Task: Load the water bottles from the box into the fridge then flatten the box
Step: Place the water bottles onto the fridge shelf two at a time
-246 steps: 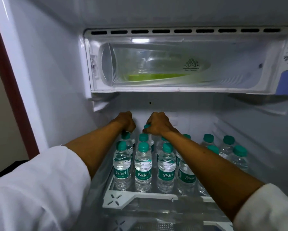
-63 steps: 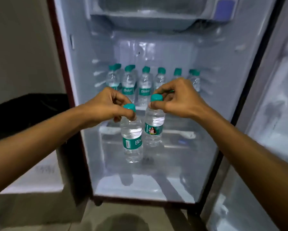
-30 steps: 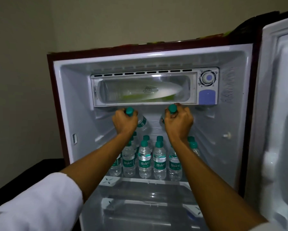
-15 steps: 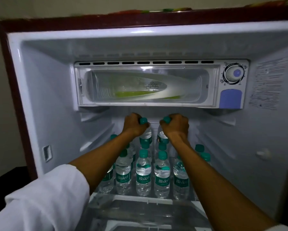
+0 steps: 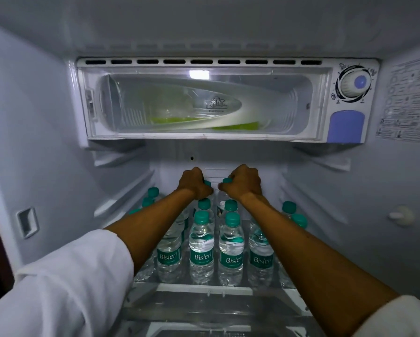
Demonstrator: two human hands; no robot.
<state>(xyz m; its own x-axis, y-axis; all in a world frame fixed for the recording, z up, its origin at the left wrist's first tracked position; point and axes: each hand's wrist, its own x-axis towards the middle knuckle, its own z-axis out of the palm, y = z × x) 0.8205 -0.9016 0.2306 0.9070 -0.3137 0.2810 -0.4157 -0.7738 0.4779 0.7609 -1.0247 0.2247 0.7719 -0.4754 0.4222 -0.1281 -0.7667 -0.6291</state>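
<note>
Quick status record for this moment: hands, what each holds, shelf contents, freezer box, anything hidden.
left hand: grips a bottle by its neck, at the back of the shelf
right hand: grips a second bottle by its neck, beside the left one
shelf: rows of upright green-capped Bisleri bottles, labels facing out
freezer compartment: door closed, something green inside
thermostat dial: right of the freezer
hidden: the box is out of view; whether the held bottles touch the shelf cannot be told

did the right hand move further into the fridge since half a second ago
Yes. The right hand, gripping a bottle cap, has gone deeper over the shelf toward the back wall, further below the freezer box.
</note>
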